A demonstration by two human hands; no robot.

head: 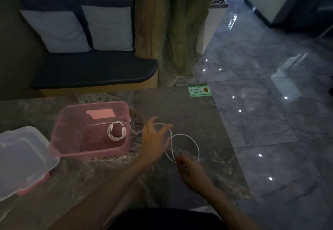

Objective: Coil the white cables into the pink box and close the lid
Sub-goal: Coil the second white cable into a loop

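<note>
- The left hand point(155, 139) is spread wide, its fingers inside a loop of the loose thin white cable point(187, 137).
- The right hand point(191, 171) pinches that cable's near end.
- Far left lies the clear plastic lid with pink clips point(21, 159).
- Right of it sits the open see-through pink plastic box point(72, 134), with a coiled white cable point(116, 130) inside.
- All rest on the grey stone table point(180, 107).
</note>
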